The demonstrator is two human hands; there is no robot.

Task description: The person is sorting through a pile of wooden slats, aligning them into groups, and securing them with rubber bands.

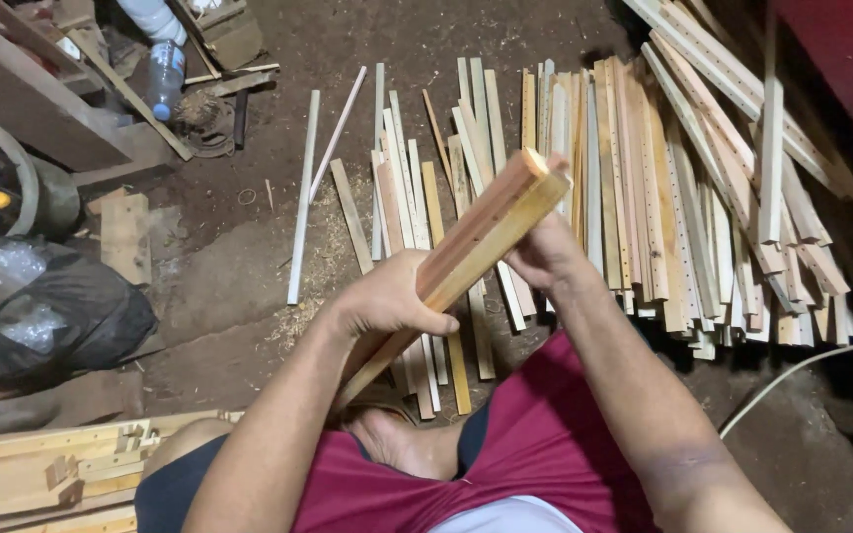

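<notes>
Held: we grip a bundle of long pale wooden slats (pixel 466 259), axis 7 to 1 o'clock.
Left hand (pixel 387 296): wrapped closed mid-bundle.
Right hand (pixel 543 252): closed nearer the 1 o'clock end.

1. Bundle of wooden slats (pixel 466 259): bare sawn timber, matt, reddish on the broad face, pale yellow on the edge.
2. Loose slats on the floor (pixel 644 188): unfinished pale wood, dry and matt, some with rows of small drilled holes.
3. Floor (pixel 239 286): dark, rough, matt, dusted with sawdust (pixel 323 262).
4. Bag (pixel 71 311): black plastic film, crinkled, glossy.
5. Bottle (pixel 163 74): clear plastic, shiny.
6. Shorts (pixel 535 444): maroon cloth, matt.
7. Cable (pixel 802 370): smooth pale sheath.
</notes>
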